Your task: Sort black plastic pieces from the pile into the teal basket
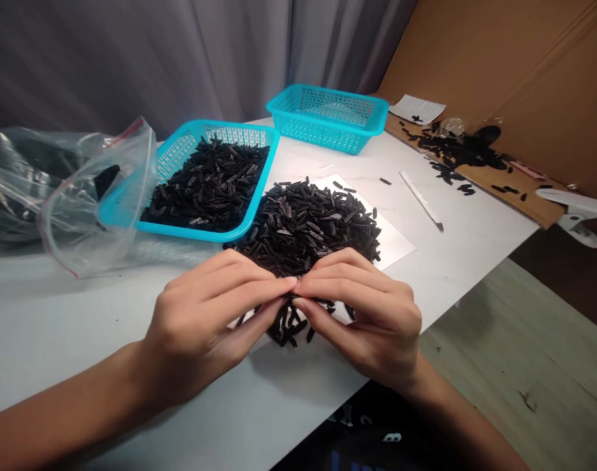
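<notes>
Fingertips of my left hand [204, 314] and my right hand [361, 314] meet in a pinch over the near side of a heap of small black strips [312, 222]. A thin dark piece, probably one of these strips, shows between the fingers of both hands; most of it is hidden. The heap lies on a white sheet [396, 245] on the table. Just behind my left hand stands a blue basket [239, 232] filled with the same kind of black strips.
A second blue basket [327, 131] stands at the back. Left lies a clear zip bag [97, 196] with dark contents. Right are a white-handled cutter [420, 199], scattered black pieces on cardboard [538, 203], and a white clamp [577, 212] at the table edge.
</notes>
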Available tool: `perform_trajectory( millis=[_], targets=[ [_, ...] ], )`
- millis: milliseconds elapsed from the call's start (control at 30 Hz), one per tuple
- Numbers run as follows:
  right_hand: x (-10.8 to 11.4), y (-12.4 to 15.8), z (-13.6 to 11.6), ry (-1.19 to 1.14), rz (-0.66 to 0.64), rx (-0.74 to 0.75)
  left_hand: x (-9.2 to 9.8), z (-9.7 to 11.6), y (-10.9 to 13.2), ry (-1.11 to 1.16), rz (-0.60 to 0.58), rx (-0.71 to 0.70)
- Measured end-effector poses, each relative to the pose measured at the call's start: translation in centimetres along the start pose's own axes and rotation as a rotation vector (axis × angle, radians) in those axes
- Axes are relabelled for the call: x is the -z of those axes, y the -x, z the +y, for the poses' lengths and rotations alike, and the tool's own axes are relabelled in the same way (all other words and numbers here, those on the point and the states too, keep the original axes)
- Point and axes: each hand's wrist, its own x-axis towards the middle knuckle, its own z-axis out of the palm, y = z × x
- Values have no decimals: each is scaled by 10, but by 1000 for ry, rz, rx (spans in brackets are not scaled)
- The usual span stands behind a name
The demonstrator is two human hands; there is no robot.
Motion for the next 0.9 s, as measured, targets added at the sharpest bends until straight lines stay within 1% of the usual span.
perform_trajectory(
  millis=[100, 200, 433, 633, 700, 800, 900],
  targets=[
    [1, 1, -1, -9, 18, -84, 4, 0, -4, 19, -11, 123],
    [1, 1, -1, -38, 28, -135, 8, 1, -7, 50, -30, 229],
    [2, 1, -2, -60, 16, -189, 11, 5, -8, 169, -61, 338],
    [3, 2, -1, -67, -1, -192, 11, 6, -9, 288, -114, 485],
    [3, 2, -1, -69, -13, -194, 11, 6, -10, 320, -136, 515],
    [2, 2, -1, -60, -25, -194, 11, 6, -10, 328, -158, 522],
    [0, 2, 2, 44, -8, -198, 7, 3, -9, 263, -134, 516]
  ],
)
